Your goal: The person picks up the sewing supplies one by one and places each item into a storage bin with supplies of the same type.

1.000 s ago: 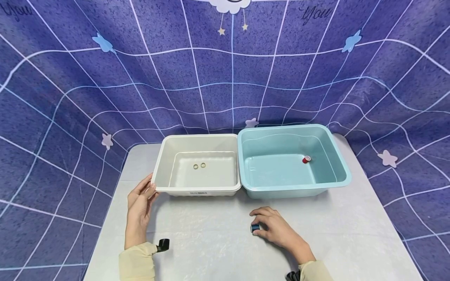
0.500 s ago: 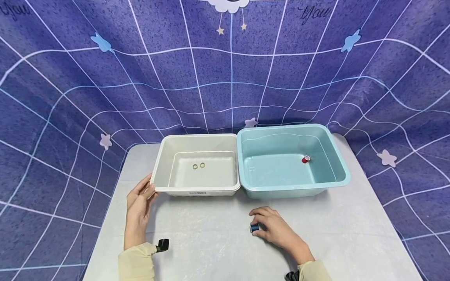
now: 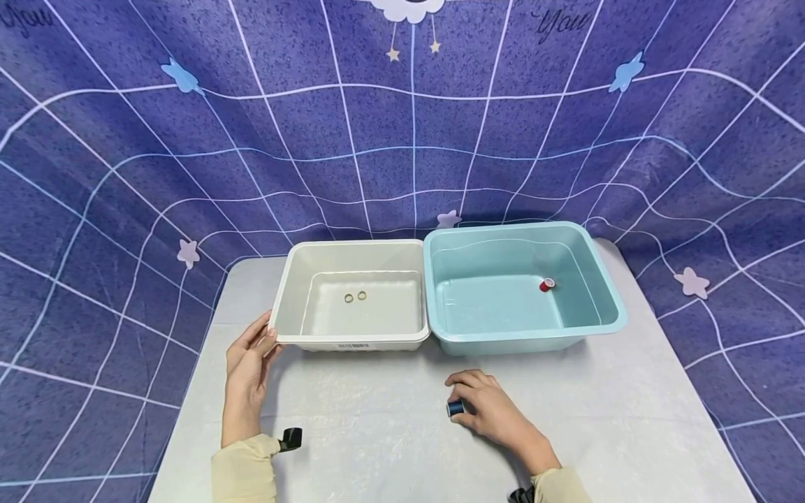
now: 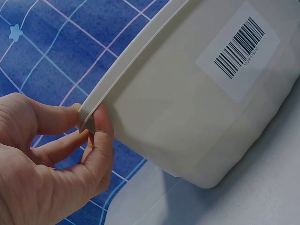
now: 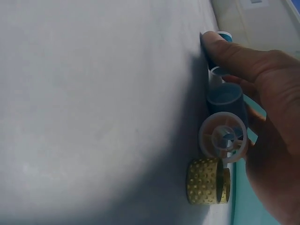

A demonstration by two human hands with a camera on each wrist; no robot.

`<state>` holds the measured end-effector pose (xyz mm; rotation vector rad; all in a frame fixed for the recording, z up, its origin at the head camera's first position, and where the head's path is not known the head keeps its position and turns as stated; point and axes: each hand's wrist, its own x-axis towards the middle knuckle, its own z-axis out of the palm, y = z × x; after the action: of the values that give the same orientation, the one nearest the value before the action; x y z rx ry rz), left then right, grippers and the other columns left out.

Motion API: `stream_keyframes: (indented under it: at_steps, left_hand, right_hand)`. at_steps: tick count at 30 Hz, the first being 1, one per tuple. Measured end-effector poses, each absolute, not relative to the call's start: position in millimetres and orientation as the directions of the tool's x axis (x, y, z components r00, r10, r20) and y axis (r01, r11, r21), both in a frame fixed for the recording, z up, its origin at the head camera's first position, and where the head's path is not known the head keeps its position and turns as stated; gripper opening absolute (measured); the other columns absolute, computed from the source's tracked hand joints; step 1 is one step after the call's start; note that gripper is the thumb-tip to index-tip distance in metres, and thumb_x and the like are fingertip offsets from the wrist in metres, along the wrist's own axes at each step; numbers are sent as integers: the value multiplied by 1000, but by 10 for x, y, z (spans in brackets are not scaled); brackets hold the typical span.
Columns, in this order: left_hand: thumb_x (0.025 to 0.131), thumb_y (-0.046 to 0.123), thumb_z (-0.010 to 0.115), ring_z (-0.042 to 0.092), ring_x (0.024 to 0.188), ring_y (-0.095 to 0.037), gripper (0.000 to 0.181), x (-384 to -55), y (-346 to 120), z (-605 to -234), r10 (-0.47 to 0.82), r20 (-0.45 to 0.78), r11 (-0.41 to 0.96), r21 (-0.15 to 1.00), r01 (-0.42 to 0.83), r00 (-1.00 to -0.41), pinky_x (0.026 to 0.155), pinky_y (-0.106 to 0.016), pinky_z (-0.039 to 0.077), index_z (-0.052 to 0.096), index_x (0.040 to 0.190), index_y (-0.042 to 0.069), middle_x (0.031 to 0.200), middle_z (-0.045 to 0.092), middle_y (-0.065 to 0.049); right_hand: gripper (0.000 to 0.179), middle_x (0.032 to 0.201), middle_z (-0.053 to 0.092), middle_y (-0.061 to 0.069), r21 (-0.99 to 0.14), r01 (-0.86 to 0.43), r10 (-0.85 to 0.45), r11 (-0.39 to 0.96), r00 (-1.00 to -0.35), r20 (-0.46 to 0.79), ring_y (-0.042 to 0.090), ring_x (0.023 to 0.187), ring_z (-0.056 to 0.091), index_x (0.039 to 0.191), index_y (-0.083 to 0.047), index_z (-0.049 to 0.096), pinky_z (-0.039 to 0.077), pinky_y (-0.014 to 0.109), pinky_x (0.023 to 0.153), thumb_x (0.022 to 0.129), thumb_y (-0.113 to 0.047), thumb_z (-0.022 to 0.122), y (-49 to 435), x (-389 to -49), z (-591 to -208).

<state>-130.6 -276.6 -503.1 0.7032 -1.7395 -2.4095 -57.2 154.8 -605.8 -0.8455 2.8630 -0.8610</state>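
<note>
My left hand (image 3: 249, 356) grips the front left corner of the cream bin (image 4: 154, 108), thumb and fingers pinching its rim. Two small gold rings (image 3: 355, 297) lie on that bin's floor. On the table in front of the bins, my right hand (image 3: 493, 411) holds a dark blue thread spool (image 3: 455, 409) between thumb and curled fingers. Under the palm, in the right wrist view, are a clear plastic bobbin (image 5: 222, 137), a teal cylindrical piece (image 5: 226, 101) and dimpled gold rings (image 5: 205, 181); the hand hides these in the head view.
A light blue bin (image 3: 528, 341) stands against the cream bin's right side, with a red thread spool (image 3: 546, 285) inside. Both bins are toward the back of the pale table (image 3: 365, 433). A purple-blue patterned curtain (image 3: 377, 168) hangs behind and at both sides.
</note>
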Motion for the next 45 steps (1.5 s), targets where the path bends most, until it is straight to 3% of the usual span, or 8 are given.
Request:
stream_keyframes:
  at_steps: [16, 28, 32, 45]
  left_hand:
    - [100, -9, 58, 73, 95, -7, 54, -1288, -2769, -5021, -345, -318, -349, 917, -194, -883, 76, -18, 63, 49, 152, -3, 105, 73, 5]
    - [100, -10, 57, 72, 94, -7, 53, -1296, -2765, -5037, -340, -312, -347, 918, -190, -887, 75, -18, 63, 48, 152, -3, 106, 74, 5]
    - [100, -9, 57, 72, 94, -8, 53, -1304, -2753, -5037, -339, -308, -338, 922, -191, -889, 74, -18, 63, 49, 152, -3, 106, 74, 5]
    - [101, -9, 56, 71, 92, -7, 53, -1298, -2753, -5019, -335, -316, -339, 919, -200, -887, 74, -18, 63, 48, 153, -3, 105, 73, 5]
  right_hand:
    - [22, 129, 70, -1, -561, -500, -516, 660, -844, 144, 23, 126, 60, 100, -20, 74, 49, 47, 101, 84, -28, 87, 1550, -590, -5973]
    - [29, 120, 74, -4, -580, -412, -425, 703, -897, 121, 19, 119, 66, 118, -19, 74, 54, 47, 101, 91, -28, 81, 1506, -591, -5974]
    - [26, 117, 75, -6, -585, -378, -393, 717, -913, 109, 17, 118, 66, 117, -21, 73, 54, 46, 101, 92, -27, 80, 1497, -593, -5967]
    - [29, 121, 75, -5, -635, -397, -410, 662, -902, 136, 18, 117, 68, 124, -18, 73, 56, 46, 102, 95, -19, 77, 1552, -605, -5936]
